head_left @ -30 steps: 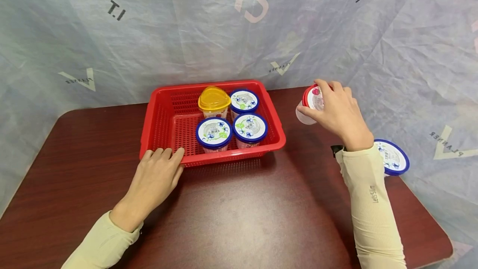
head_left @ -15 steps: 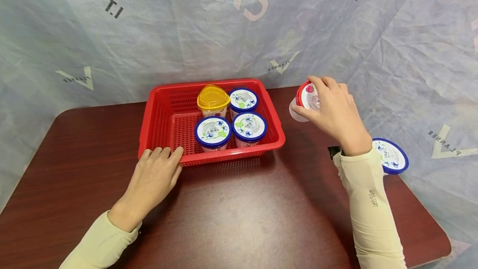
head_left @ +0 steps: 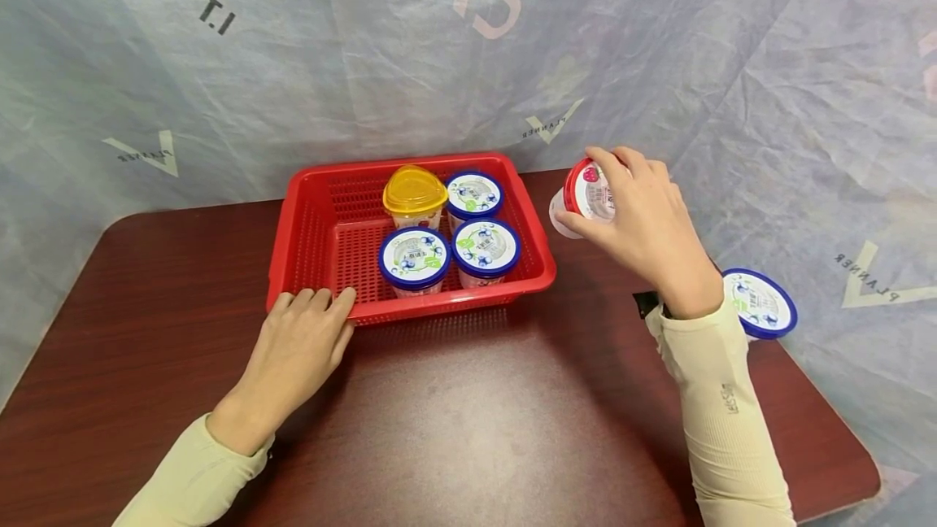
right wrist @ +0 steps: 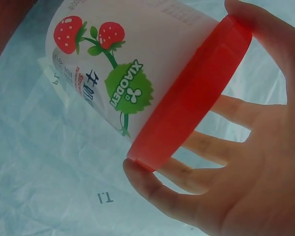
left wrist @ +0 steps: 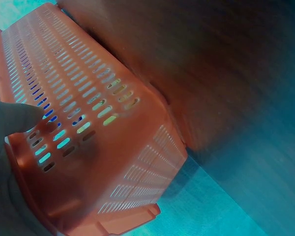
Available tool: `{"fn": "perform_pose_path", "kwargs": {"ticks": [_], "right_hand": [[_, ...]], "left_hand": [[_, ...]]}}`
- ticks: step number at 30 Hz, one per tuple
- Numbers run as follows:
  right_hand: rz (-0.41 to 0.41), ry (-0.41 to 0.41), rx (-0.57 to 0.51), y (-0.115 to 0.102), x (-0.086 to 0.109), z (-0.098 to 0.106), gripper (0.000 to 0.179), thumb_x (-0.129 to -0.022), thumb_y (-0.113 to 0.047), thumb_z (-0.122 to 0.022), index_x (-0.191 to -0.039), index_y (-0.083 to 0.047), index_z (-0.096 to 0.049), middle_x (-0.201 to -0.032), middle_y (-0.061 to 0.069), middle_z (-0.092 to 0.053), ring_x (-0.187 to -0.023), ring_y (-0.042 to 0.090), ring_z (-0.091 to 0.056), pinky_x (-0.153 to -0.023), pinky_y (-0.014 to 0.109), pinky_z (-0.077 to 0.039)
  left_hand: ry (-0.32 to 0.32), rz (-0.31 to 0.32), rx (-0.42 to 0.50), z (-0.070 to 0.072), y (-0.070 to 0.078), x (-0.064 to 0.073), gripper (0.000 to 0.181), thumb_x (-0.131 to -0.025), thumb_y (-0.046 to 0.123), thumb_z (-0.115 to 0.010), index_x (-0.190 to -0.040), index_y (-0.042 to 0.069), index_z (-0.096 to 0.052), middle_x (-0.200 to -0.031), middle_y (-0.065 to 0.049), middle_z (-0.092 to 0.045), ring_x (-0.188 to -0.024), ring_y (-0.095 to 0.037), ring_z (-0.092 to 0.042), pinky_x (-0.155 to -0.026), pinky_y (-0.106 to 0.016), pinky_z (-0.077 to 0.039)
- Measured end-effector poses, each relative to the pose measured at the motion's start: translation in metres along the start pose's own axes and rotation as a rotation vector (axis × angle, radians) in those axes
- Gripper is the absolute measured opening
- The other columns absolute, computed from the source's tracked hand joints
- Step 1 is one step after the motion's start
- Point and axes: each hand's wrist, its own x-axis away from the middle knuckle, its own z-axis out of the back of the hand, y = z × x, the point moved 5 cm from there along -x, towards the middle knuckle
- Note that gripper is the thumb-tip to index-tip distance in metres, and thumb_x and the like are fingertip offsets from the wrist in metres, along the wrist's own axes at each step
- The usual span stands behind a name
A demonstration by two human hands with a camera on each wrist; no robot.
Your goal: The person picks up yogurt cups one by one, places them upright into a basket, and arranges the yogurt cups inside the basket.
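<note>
My right hand (head_left: 644,218) grips a plastic cup (right wrist: 108,64) by its red lid (right wrist: 196,88), thumb on one side and fingers on the other. The cup has strawberries printed on it and is held tilted, right of the red basket (head_left: 538,226). My left hand (head_left: 307,348) holds the basket's front rim near its left corner; in the left wrist view the thumb (left wrist: 24,118) presses the outer wall. Inside the basket stand a cup with a yellow lid (head_left: 415,191) and three cups with blue lids (head_left: 415,259), grouped toward the right. The basket's left part shows its bare floor.
Another blue-lidded cup (head_left: 760,303) stands at the right of the brown table (head_left: 454,421), partly behind my right forearm. A small black object (head_left: 644,303) shows beside the right wrist. Grey printed fabric (head_left: 410,47) hangs behind the table.
My right hand has moved left toward the basket, carrying the red-lidded cup. My left hand stays on the basket rim. The view has shifted slightly.
</note>
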Motion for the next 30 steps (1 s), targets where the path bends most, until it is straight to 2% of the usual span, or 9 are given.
{"fn": "perform_pose_path", "kwargs": {"ticks": [15,23,30], "right_hand": [[0.076,0.076,-0.028,-0.025,-0.001,0.005,0.079,-0.08,-0.045,-0.079,-0.146,-0.015,-0.048,-0.141,0.018,-0.048,-0.123,0.043,-0.044,-0.095,0.064,-0.037],[0.147,0.124,-0.055,-0.038,0.002,0.007,0.081,-0.079,-0.044,-0.081,-0.146,-0.016,-0.048,-0.145,0.017,-0.046,-0.128,0.041,-0.043,-0.099,0.063,-0.036],[0.192,0.136,-0.091,-0.041,0.011,0.002,0.081,-0.077,-0.038,-0.084,-0.146,-0.014,-0.049,-0.146,0.018,-0.045,-0.127,0.041,-0.043,-0.1,0.061,-0.037]], "left_hand": [[-0.003,0.021,-0.014,0.005,-0.005,0.006,0.037,-0.08,0.014,-0.078,-0.11,0.004,-0.06,-0.082,-0.017,-0.065,-0.072,-0.034,-0.059,-0.064,-0.043,-0.044],[0.001,0.019,-0.03,0.008,-0.006,0.003,0.035,-0.08,0.014,-0.077,-0.107,0.005,-0.058,-0.078,-0.016,-0.063,-0.071,-0.033,-0.058,-0.063,-0.042,-0.042],[-0.038,0.021,-0.022,0.002,0.001,0.0,0.035,-0.082,0.017,-0.076,-0.11,0.006,-0.059,-0.082,-0.016,-0.065,-0.075,-0.033,-0.06,-0.065,-0.042,-0.043]]}}
